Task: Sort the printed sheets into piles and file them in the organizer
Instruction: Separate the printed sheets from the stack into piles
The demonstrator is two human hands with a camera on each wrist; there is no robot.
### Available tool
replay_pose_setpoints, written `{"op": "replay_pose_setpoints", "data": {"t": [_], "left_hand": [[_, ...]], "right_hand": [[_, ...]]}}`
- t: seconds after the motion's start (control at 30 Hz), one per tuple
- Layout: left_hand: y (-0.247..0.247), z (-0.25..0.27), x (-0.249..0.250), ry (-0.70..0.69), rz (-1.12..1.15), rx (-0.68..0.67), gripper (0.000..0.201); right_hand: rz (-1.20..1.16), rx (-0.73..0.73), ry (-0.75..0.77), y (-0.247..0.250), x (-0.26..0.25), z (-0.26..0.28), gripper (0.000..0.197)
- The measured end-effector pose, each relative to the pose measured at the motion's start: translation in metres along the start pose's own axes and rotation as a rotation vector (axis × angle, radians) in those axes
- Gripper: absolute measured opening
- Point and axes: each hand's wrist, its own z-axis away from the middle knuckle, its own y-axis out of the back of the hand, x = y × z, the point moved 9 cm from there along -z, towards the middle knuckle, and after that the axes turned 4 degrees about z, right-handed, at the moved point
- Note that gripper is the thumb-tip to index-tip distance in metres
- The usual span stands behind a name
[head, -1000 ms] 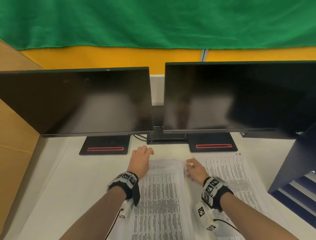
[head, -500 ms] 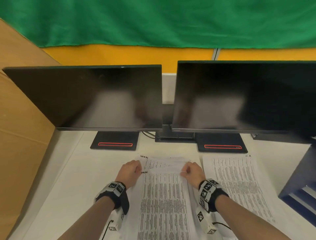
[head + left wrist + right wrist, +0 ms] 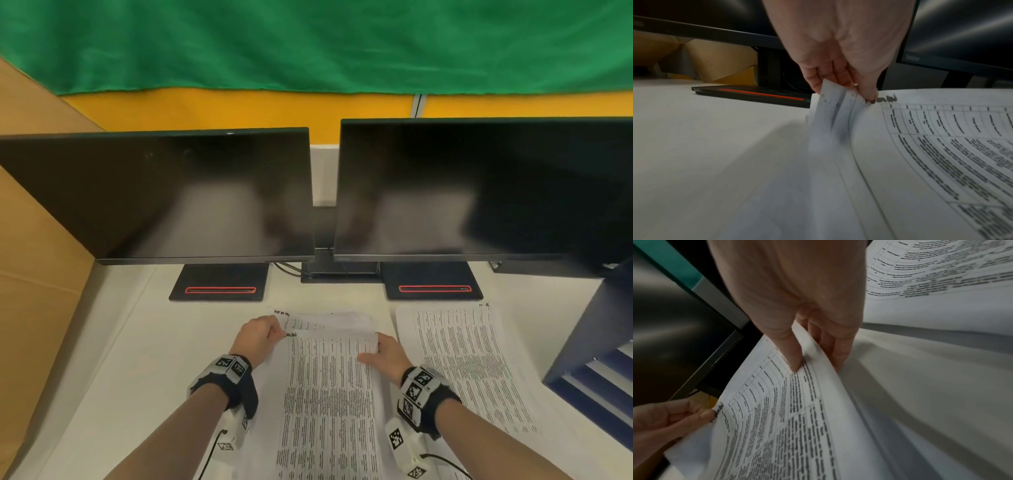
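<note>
A stack of printed sheets (image 3: 329, 394) with dense tables lies in front of me on the white desk (image 3: 120, 359). My left hand (image 3: 262, 334) pinches the top sheets at their far left corner; the left wrist view shows the corner (image 3: 840, 104) lifted between thumb and fingers. My right hand (image 3: 383, 353) pinches the far right corner, thumb on top and fingers under the raised sheet (image 3: 787, 402). More sheets (image 3: 325, 318) stick out beyond the stack's far edge. A second pile of printed sheets (image 3: 469, 370) lies flat to the right.
Two dark monitors (image 3: 164, 195) (image 3: 479, 188) stand close behind the papers, their black bases (image 3: 219, 282) (image 3: 431, 281) on the desk. A dark blue organizer (image 3: 596, 359) with slots stands at the right edge. A cardboard wall (image 3: 30, 274) borders the left side.
My left hand drew back from the desk beyond the stack and took hold of the far left corner. The right hand kept its grip. Both hands now lift the top sheets' far edge.
</note>
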Motion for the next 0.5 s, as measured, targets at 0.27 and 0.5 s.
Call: {"op": "replay_pose_setpoints", "data": {"t": [0.27,0.5], "left_hand": [[0.003,0.003,-0.011,0.0,0.184,0.05,0.02],[-0.015,0.007,-0.051,0.218,0.131,-0.058,0.049]], "right_hand": [[0.048,-0.003,-0.06,0.005,-0.001,0.002,0.023],[0.184,0.076,-0.143,0.024,0.012,0.005,0.022]]}}
